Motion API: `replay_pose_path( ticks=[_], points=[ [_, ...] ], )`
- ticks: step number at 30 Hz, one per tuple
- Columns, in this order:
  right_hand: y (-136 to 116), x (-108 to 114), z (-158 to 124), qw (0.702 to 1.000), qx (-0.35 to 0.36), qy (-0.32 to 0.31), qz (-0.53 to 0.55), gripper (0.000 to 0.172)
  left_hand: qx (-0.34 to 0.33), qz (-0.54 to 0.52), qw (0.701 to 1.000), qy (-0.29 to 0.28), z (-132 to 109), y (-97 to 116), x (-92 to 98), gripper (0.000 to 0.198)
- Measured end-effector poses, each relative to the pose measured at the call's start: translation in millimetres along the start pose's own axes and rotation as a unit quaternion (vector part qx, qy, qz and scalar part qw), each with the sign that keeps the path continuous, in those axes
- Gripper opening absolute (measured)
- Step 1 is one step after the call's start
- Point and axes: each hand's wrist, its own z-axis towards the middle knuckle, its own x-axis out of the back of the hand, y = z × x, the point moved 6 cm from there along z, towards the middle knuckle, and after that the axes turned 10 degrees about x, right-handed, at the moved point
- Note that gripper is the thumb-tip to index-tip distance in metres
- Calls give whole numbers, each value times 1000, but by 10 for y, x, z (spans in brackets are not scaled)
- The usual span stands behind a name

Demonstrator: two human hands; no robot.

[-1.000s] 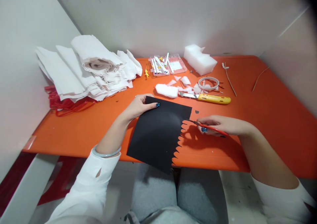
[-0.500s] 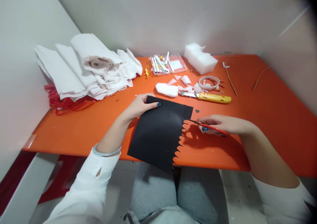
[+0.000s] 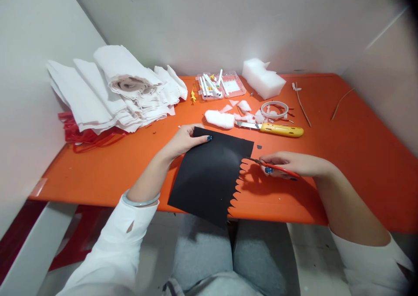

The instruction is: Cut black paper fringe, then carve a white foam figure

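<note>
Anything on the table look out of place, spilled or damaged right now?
The yellow utility knife lies with its blade out, beside scattered white scraps. The black sheet, pinched by the left hand, has a zigzag right edge where red scissors in the right hand meet it.

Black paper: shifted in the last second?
No. The black paper keeps its gap to the yellow knife; left hand holds its top edge, right hand holds scissors at the notched edge.

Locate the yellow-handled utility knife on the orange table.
Head view: the yellow-handled utility knife lies right of centre, between the whitish tape ring and the right hand.
</note>
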Motion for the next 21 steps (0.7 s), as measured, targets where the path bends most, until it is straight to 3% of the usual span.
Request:
replay_pose_path(
  ticks=[21],
  points=[
    [48, -52, 9, 998, -28, -17, 57, 30, -7, -11, 1000, 2, 11, -22, 1, 38]
  ],
)
